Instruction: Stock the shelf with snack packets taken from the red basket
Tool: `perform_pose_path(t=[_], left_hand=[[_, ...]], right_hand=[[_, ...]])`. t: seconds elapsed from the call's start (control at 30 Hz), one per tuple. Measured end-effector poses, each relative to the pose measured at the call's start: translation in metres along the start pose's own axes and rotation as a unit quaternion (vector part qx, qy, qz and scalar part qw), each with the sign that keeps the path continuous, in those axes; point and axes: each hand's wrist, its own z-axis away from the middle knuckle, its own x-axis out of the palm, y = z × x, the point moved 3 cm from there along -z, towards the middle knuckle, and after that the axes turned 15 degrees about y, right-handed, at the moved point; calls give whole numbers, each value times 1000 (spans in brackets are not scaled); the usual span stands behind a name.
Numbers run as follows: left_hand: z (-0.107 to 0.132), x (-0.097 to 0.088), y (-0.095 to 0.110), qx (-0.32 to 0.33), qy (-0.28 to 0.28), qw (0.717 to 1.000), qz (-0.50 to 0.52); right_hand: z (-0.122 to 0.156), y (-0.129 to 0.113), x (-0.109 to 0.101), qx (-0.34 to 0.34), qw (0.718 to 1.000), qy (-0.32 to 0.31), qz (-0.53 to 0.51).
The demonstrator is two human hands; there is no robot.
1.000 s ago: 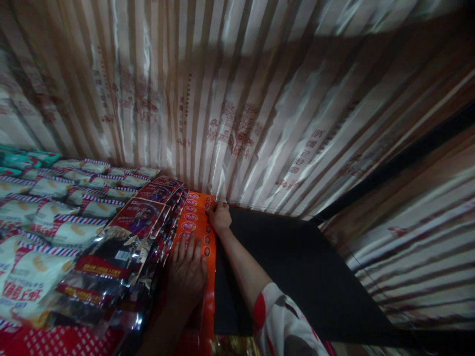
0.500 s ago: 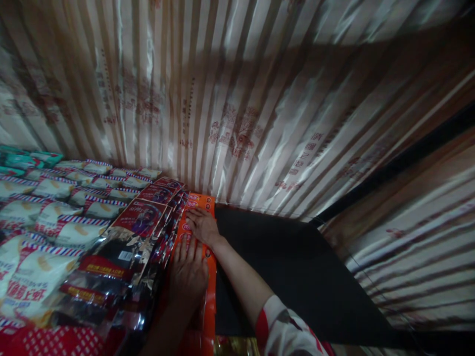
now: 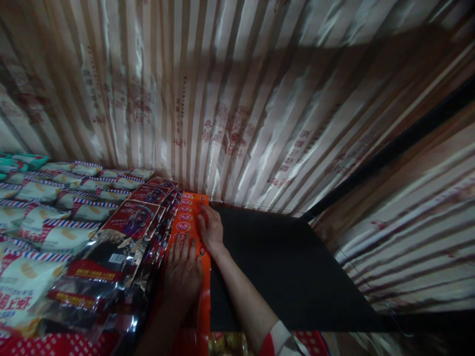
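A row of orange packets (image 3: pixel 184 217) with oval logos overlaps in a long strip, running away from me toward the curtain. My left hand (image 3: pixel 182 274) rests palm down on the nearer packets, its fingers stretched out and slightly spread. Farther along, my right hand (image 3: pixel 211 228) is against the strip's right edge, fingers bent and touching the packets without visibly gripping one. My left forearm and hand hide part of the near packets. Directly left of the strip lie dark red and black glossy packets (image 3: pixel 135 217), overlapping one another.
Rows of pale snack bags (image 3: pixel 76 232) with striped edges fill the left side, with green bags (image 3: pixel 25 160) behind. A black board surface (image 3: pixel 282 267) extends to the right. A striped plastic curtain (image 3: pixel 222 99) hangs behind. A red perforated basket (image 3: pixel 63 343) shows below.
My right hand has slid off the top of the orange packets to their right edge, uncovering the logos. My left hand stays flat on them. The view has shifted slightly right.
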Motion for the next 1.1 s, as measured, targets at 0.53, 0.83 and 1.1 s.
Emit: perform_pose_path(t=[0.53,0.83,1.1], left_hand=[[-7,-5,2,-1,-60,997,-44],[-9,-7,1,-14,-75,996,-35],[-10,-3,-2,-20,-101,994,-29]], right_hand=[[8,39,-14,263,964,-46,1],[11,30,-13,236,971,-39,28],[10,26,-13,232,968,-59,75]])
